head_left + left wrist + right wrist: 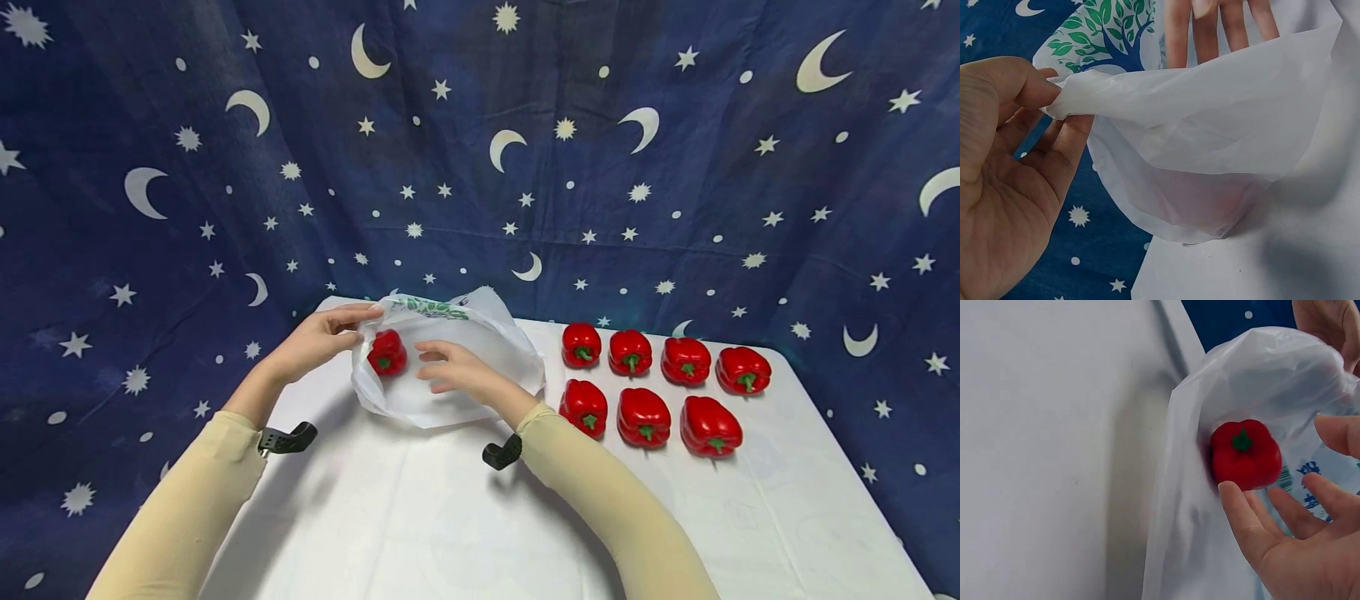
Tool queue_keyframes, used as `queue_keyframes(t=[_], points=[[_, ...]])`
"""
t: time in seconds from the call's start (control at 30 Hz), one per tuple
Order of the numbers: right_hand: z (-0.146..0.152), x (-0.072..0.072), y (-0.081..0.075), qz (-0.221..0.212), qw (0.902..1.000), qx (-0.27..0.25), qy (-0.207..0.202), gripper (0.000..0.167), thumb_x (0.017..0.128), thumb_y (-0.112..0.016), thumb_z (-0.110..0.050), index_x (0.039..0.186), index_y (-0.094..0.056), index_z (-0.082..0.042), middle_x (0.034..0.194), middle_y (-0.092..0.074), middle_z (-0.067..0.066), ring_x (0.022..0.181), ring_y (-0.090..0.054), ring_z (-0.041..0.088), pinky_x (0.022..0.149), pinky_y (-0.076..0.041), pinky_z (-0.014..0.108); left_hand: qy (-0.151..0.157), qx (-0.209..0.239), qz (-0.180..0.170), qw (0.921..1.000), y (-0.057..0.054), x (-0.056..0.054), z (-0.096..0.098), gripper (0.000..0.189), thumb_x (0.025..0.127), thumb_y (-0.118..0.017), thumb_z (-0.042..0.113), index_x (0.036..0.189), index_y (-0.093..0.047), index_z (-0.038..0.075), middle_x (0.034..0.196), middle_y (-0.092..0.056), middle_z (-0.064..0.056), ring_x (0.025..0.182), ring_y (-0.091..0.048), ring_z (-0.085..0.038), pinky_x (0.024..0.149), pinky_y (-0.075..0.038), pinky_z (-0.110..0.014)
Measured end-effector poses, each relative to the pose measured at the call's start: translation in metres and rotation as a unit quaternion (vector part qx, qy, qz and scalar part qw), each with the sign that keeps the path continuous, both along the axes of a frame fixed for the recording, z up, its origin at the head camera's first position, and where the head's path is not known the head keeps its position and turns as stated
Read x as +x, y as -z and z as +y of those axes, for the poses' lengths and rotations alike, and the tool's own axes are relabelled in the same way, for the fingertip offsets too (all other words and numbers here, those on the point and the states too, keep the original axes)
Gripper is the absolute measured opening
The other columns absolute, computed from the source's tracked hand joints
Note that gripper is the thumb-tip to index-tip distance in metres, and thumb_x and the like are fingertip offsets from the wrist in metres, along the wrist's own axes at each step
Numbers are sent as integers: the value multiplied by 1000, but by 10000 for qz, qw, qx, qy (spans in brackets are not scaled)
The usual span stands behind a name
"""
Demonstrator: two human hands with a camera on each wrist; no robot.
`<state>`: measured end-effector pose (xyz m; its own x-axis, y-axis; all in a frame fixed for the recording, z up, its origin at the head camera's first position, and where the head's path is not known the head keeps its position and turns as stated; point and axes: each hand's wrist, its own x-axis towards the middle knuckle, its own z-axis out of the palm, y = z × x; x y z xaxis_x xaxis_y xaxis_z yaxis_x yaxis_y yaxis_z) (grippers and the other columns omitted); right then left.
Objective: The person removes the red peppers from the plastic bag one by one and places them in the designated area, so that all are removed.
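A white plastic bag [480, 333] with a green tree print lies wide-mouthed on the table. My left hand [322, 337] pinches its rim between thumb and fingers, seen closely in the left wrist view, where the bag wall [1222, 119] hangs from the grip. Inside the bag sits one red bell pepper [1246, 456] with a green stem; through the plastic it appears only as a pinkish patch in the left wrist view. My right hand [461, 371] is inside the bag's mouth, fingers spread and holding nothing. In the right wrist view its fingertips [1230, 490] are close beside the pepper; contact is unclear.
Several more red bell peppers stand in two rows right of the bag, among them a front one [643, 417] and a back one [686, 361]. A white cloth covers the table [420, 517]. Behind it hangs a dark blue curtain [465, 150] with moons and stars.
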<state>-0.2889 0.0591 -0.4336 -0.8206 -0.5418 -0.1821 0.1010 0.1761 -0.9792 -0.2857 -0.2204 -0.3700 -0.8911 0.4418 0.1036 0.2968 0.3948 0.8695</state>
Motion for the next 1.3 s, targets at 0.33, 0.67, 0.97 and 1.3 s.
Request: queue_keyframes(t=[0.33, 0.67, 0.97, 1.3], points=[[-27, -17, 10, -382, 9970, -209, 646, 67, 92, -76, -17, 152, -48, -7, 149, -49, 17, 122, -61, 28, 92, -57, 46, -119, -212, 54, 9997, -1, 1, -2, 46, 102, -57, 8, 147, -59, 15, 157, -43, -5, 133, -47, -27, 93, -50, -23], [-51, -31, 16, -319, 9915, -441, 1178, 72, 91, -78, -19, 154, -46, -8, 153, -45, 18, 129, -55, 31, 97, -52, 55, -2, 113, 36, 9999, 0, 2, 0, 45, 101, -57, 3, 145, -59, 8, 156, -44, -10, 137, -45, -29, 94, -48, -18], [-59, -42, 24, -518, 9894, -602, 1217, 72, 91, -78, -20, 155, -46, -13, 155, -44, 11, 133, -52, 29, 98, -52, 53, 17, 82, 95, 9999, 1, 2, 0, 45, 100, -57, 3, 144, -61, 10, 155, -46, -9, 139, -44, -28, 95, -47, -18], [-68, -48, 25, -550, 9906, -450, 1167, 72, 92, -76, -18, 157, -44, -16, 160, -39, 13, 135, -51, 31, 96, -54, 49, 33, 36, 144, 9999, 2, 2, -3, 45, 101, -58, 5, 145, -60, 10, 156, -45, -9, 140, -43, -27, 96, -45, -17]])
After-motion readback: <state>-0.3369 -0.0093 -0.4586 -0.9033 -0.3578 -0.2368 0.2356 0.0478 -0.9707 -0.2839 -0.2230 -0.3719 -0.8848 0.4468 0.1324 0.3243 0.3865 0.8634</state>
